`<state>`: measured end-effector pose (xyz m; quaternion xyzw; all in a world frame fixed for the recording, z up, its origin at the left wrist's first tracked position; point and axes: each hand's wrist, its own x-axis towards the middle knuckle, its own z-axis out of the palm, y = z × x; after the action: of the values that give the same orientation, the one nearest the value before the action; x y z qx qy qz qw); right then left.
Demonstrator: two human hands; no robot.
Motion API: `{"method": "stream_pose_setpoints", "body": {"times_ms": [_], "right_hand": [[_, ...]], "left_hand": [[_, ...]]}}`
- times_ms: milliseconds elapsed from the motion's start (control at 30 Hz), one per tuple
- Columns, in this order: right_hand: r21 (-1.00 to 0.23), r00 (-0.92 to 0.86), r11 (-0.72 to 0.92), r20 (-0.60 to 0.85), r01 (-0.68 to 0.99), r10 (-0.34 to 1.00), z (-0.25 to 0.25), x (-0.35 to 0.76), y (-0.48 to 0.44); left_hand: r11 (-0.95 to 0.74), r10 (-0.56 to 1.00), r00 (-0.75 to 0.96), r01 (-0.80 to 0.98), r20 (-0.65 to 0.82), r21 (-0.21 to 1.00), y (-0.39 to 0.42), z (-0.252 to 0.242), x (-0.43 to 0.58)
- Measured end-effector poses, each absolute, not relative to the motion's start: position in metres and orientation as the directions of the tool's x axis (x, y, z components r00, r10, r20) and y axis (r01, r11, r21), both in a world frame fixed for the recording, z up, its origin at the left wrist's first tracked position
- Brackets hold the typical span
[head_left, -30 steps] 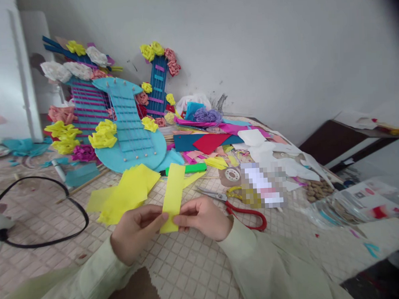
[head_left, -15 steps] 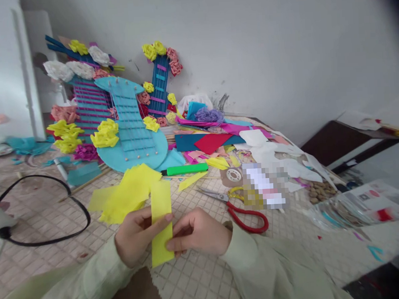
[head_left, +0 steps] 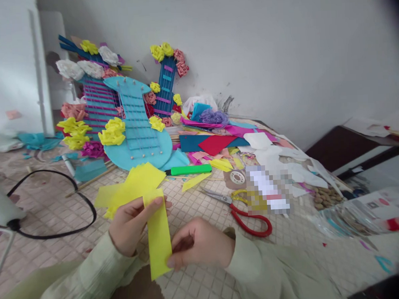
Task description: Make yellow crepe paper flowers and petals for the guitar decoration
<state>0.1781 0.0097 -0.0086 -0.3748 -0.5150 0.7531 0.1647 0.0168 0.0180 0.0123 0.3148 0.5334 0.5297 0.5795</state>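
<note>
A flat yellow paper strip [head_left: 159, 243] hangs upright between my two hands, above the tiled tabletop. My left hand [head_left: 131, 222] pinches its top end, thumb in front and fingers behind. Lower down, my right hand [head_left: 201, 244] grips the strip's right edge near the bottom corner between thumb and fingers. Behind my left hand lies a loose pile of yellow paper pieces [head_left: 134, 184]. A green marker [head_left: 191, 169] rests just beyond that pile. Red-handled scissors [head_left: 250, 222] lie to the right, past my right hand, blades pointing left.
Light blue paper guitar [head_left: 137, 146] with yellow flowers leans among other decorated pieces at the back. A hot glue gun [head_left: 2, 206] with a looped black cord [head_left: 88, 202] is on the left. Tape roll [head_left: 237, 177], white scraps [head_left: 270, 157] and pistachio-like pieces [head_left: 325, 197] lie right.
My left hand has slid up to the strip's top end. My right hand has moved slightly down along its edge. The whole view has shifted a little.
</note>
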Motion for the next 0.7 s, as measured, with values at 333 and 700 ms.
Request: {"method": "stream_pose_setpoints", "body": {"times_ms": [333,700], "right_hand": [[-0.891,-0.678,-0.424,-0.414,0.164,0.608,-0.0077,0.177,0.0071],[-0.893,-0.667,-0.431,-0.399,0.127,0.63,-0.0096,0.1758,0.0071]], "left_hand": [[0.213,0.933,-0.185,-0.411,-0.31,0.886,0.0162,0.0238,0.02],[0.205,0.924,-0.205,-0.446,-0.323,0.871,0.018,0.021,0.0175]]}}
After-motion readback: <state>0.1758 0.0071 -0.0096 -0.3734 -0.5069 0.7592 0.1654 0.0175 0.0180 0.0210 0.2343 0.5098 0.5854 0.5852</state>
